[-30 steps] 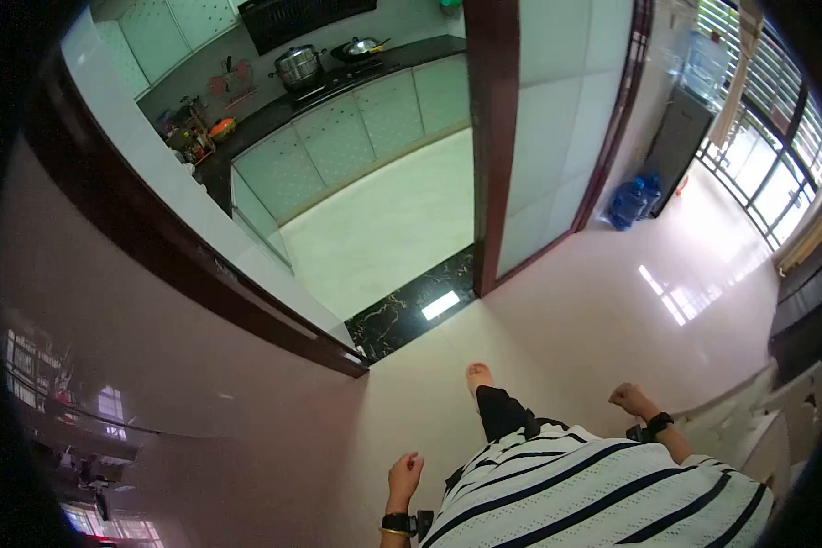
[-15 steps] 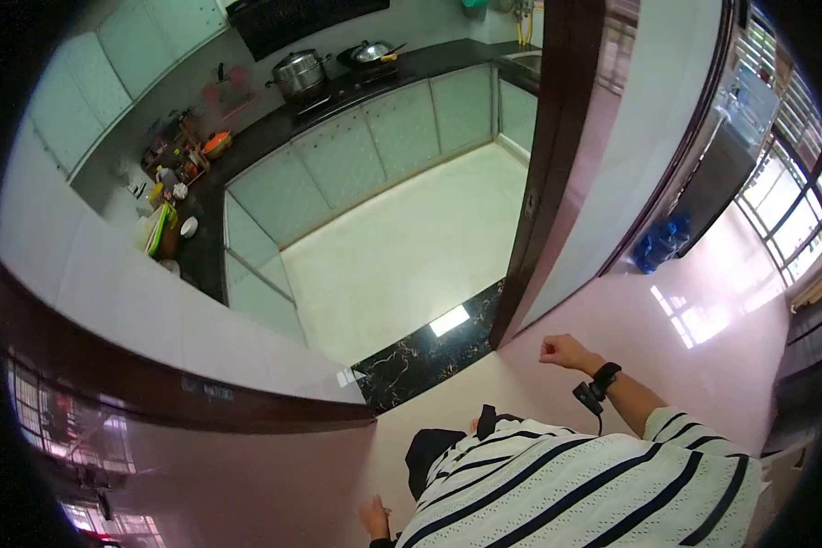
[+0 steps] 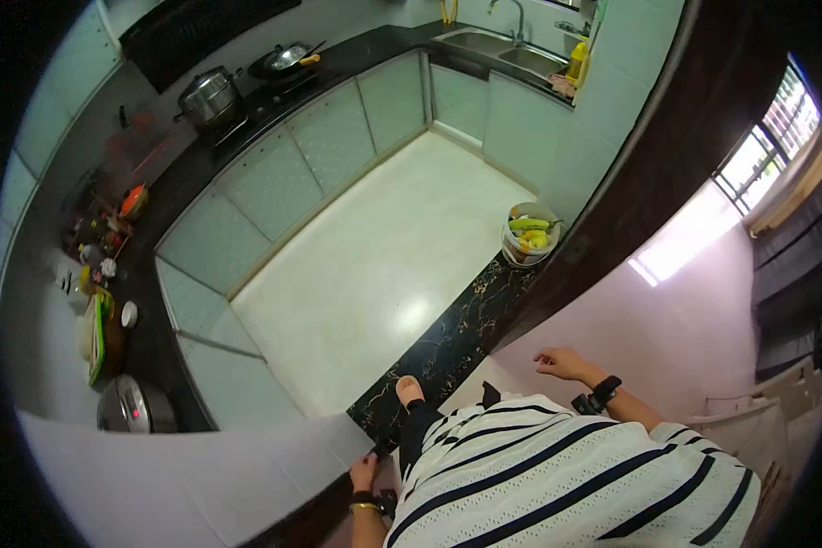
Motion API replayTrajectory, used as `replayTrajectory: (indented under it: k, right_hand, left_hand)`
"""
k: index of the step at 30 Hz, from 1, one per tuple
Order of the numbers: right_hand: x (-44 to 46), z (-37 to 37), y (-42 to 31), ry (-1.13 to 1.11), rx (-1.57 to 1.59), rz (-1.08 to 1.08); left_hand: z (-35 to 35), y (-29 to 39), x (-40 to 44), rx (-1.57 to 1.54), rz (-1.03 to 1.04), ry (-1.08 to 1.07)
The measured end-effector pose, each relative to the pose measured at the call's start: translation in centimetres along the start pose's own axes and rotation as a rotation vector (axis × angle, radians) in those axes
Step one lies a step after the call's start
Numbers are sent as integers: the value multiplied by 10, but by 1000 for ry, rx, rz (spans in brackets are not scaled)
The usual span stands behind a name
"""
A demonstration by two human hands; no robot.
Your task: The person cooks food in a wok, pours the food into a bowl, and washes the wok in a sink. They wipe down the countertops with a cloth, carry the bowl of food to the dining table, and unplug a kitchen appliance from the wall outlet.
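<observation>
My right hand hangs beside my striped top, its fingers loosely bent and apart with nothing in them. On that wrist is a black band with a small device. Low on the left, my left hand hangs near the dark door frame; its fingers are relaxed and appear to hold nothing. A yellow bracelet and a dark band circle that wrist. My foot is on the black marbled threshold of a kitchen doorway.
A white bucket of green and yellow produce stands at the threshold's right end. Along the dark counter are a rice cooker, a white bowl, a steamer pot, a lidded wok and a double sink. A dark door frame rises at right.
I have stepped forward onto the threshold. The sink, the bucket of produce and the rice cooker have come into view. My right hand's fingers have loosened, and more of my left arm shows.
</observation>
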State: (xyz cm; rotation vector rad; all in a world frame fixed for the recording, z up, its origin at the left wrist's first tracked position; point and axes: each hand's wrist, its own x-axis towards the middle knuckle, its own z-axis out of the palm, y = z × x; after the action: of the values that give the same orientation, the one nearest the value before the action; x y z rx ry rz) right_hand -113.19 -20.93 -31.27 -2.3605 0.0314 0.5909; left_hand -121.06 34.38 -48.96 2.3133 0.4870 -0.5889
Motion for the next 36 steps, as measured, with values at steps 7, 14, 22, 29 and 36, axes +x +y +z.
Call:
replayTrajectory:
  k: [7,14,22,29,36]
  right_hand:
    - [101,-16,-119,46,34,-70]
    - [154,-20,-139,64,163,66]
    - [305,-89,-131,176,346,91]
    - [467,-169,-137,164,306,66]
    - [581,-220,-108,25,199,139]
  left_hand:
    - [-100,127,166,-91,145,4]
    - [-137,213,219,-425,-77,-316]
    - [-167,306,321,-437,-190,-366]
    - [-229,391,429,-539,-244,-228]
    - [-230,512,555,-1096,-293,-320]
